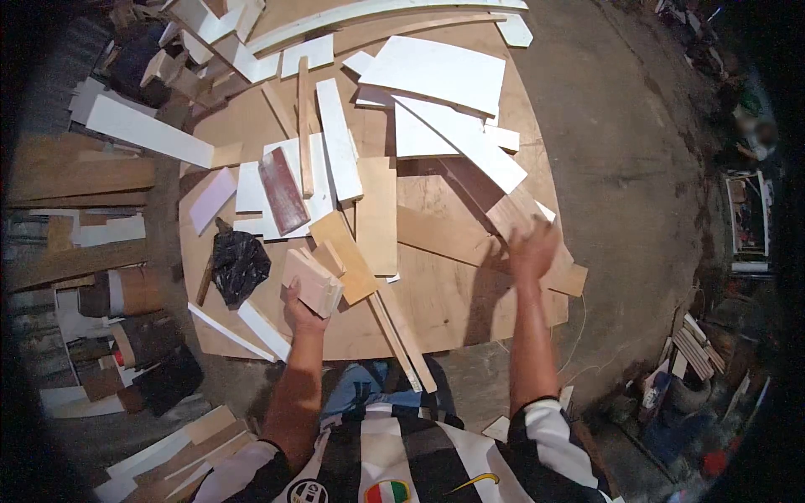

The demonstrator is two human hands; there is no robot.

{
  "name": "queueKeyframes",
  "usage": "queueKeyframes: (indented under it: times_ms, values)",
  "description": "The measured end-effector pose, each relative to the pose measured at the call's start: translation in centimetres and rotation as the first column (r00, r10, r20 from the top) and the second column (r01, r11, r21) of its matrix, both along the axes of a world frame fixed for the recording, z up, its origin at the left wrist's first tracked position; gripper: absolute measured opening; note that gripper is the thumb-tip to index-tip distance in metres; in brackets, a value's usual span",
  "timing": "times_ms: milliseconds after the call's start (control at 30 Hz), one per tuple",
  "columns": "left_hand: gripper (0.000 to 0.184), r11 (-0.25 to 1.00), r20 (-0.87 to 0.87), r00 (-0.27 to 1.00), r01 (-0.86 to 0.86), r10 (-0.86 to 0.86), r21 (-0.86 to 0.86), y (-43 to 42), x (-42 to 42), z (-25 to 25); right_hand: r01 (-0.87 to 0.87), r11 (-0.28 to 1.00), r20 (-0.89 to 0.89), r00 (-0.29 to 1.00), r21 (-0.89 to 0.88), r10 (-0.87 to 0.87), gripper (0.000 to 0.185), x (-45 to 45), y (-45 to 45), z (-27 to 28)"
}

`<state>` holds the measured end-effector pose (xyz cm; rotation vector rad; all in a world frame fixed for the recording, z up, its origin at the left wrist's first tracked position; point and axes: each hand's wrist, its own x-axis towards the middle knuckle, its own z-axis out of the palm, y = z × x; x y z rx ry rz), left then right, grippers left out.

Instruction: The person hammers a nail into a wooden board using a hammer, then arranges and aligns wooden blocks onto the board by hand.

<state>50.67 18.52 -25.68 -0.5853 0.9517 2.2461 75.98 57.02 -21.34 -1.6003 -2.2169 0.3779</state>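
My left hand (305,312), at seven o'clock on the broad, tan plywood tabletop (457,314), is closed around a small stack of pale, pinkish-tan rectangular wooden blocks (312,283), thumb on the near side. Just beyond them, towards the middle, lies a honey-yellow rectangular wooden board (352,267).

My right hand (533,250) is at four o'clock, over the near end of a light brown, grained wooden plank (511,211). Its fingers reach forward and look partly spread, but I cannot tell whether they touch or pinch the wood.

As I judge it, what is done amounts to the one handful in my left palm. Much looks left to deal with, for the rest lies loose and at odd angles: big white flat panels (438,74) overlapping at one o'clock, a dark red painted rectangular board (283,191) at nine, and two narrow, pale wooden strips (397,339) jutting over the near edge at six. A crumpled black plastic bag (240,267) sits at eight, near my left hand. I see no finished, ordered pile on the tabletop, so I'd call this an early stage.
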Motion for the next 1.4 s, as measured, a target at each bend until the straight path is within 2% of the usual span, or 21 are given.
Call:
queueKeyframes:
  times_ms: [33, 67, 100, 133, 200, 333, 400, 633, 700, 733, 800, 867, 933, 967, 1033, 1067, 1133, 1167, 1300, 1367, 1400]
  values:
    - [0.06, 1.0, -0.006, 1.0, -0.003, 0.003, -0.001, -0.1, 0.2, 0.3, -0.036, 0.998, -0.054, 0.998, -0.048, 0.033, 0.046, -1.1, -1.9, -0.2]
    - [0.062, 0.998, -0.033, 0.999, -0.036, 0.034, -0.052, -0.5, 0.4, 0.8, -0.101, 0.853, -0.211, 0.977, -0.512, -0.011, 0.048, -5.6, -8.1, 0.8]
    - [0.063, 0.993, -0.049, 0.997, -0.063, 0.058, -0.1, -0.4, 0.8, 0.9, -0.103, 0.842, -0.255, 0.966, -0.529, -0.041, 0.051, -5.9, -8.6, 1.5]
    - [0.063, 0.993, -0.053, 0.997, -0.066, 0.061, -0.101, -0.8, 0.9, 1.1, -0.217, 0.832, -0.337, 0.941, -0.51, 0.039, 0.056, -7.4, -11.6, -2.8]
    - [0.063, 0.989, -0.121, 0.992, -0.06, 0.043, -0.138, -1.9, 0.8, 1.1, -0.139, 0.719, -0.167, 0.985, -0.681, 0.032, 0.054, -11.5, -15.6, -1.9]
    - [0.066, 0.99, -0.101, 0.993, -0.08, 0.069, -0.113, -4.5, 0.6, 2.0, -0.098, 0.811, -0.121, 0.992, -0.576, 0.033, 0.055, -14.3, -18.5, -1.4]
    - [0.067, 0.997, -0.059, 0.996, -0.064, 0.061, -0.046, -5.6, 0.7, 3.4, -0.01, 0.786, -0.174, 0.977, -0.618, -0.124, 0.052, -13.6, -17.0, -2.0]
    - [0.069, 0.997, -0.057, 0.996, -0.076, 0.075, -0.015, -11.7, -0.2, 2.4, 0.111, 0.913, -0.091, 0.983, -0.394, -0.159, 0.05, -7.9, -12.9, -2.4]
    - [0.068, 0.996, -0.098, 0.992, -0.083, 0.085, 0.021, -13.8, -0.6, 2.1, 0.196, 0.977, 0.088, 0.978, -0.078, -0.189, 0.055, -7.8, -14.6, -1.1]
    - [0.068, 0.996, -0.093, 0.992, -0.084, 0.087, 0.028, -14.7, -0.8, 2.3, 0.195, 0.978, 0.091, 0.978, -0.07, -0.189, 0.055, -8.2, -16.4, -1.7]
    - [0.069, 0.998, -0.152, 0.987, -0.043, 0.05, 0.052, -16.9, -1.1, 2.5, 0.022, 0.994, -0.055, 0.998, -0.111, -0.029, 0.06, -10.1, -21.9, -3.4]
    - [0.07, 0.995, -0.157, 0.985, -0.058, 0.07, 0.08, -19.5, -1.5, 1.8, -0.227, 0.896, -0.241, 0.96, -0.382, 0.141, 0.061, -12.9, -29.0, -1.7]
    - [0.07, 0.992, -0.167, 0.982, -0.074, 0.092, 0.106, -22.3, -2.2, 1.0, -0.176, 0.825, -0.083, 0.984, -0.537, 0.156, 0.063, -16.5, -35.5, 0.3]
    - [0.071, 0.994, -0.146, 0.987, -0.057, 0.071, 0.094, -23.8, -2.6, 0.7, -0.183, 0.825, -0.085, 0.983, -0.534, 0.163, 0.063, -17.8, -37.6, 0.7]
    - [0.073, 0.995, -0.131, 0.99, -0.047, 0.057, 0.083, -26.3, -3.3, 1.0, -0.065, 0.744, 0.119, 0.974, -0.665, 0.191, 0.055, -20.1, -40.8, 0.9]
    - [0.073, 0.994, -0.145, 0.987, -0.052, 0.066, 0.097, -27.5, -3.6, 1.2, -0.071, 0.742, 0.114, 0.974, -0.667, 0.196, 0.055, -20.6, -41.6, -0.5]
    - [0.073, 0.993, -0.154, 0.985, -0.06, 0.076, 0.105, -29.9, -4.3, 1.8, -0.065, 0.875, 0.125, 0.982, -0.479, 0.141, 0.04, -20.6, -42.5, -4.9]
    - [0.072, 0.993, -0.159, 0.984, -0.066, 0.081, 0.101, -30.7, -4.8, 2.3, -0.068, 0.873, 0.126, 0.981, -0.483, 0.147, 0.04, -20.1, -42.7, -4.6]
    - [0.071, 0.982, -0.187, 0.979, -0.044, 0.079, 0.185, -34.1, -6.3, 1.9, -0.035, 0.975, 0.319, 0.942, -0.22, 0.106, 0.023, -17.9, -39.8, -3.2]
    - [0.072, 0.981, -0.175, 0.981, -0.049, 0.082, 0.186, -34.8, -6.6, 2.0, -0.113, 0.993, 0.389, 0.917, 0.043, 0.087, 0.019, -15.4, -37.1, -4.4]
    - [0.072, 0.98, -0.164, 0.983, -0.049, 0.081, 0.191, -34.8, -6.7, 2.1, -0.104, 0.991, 0.349, 0.935, 0.08, 0.07, 0.02, -14.4, -35.8, -4.2]
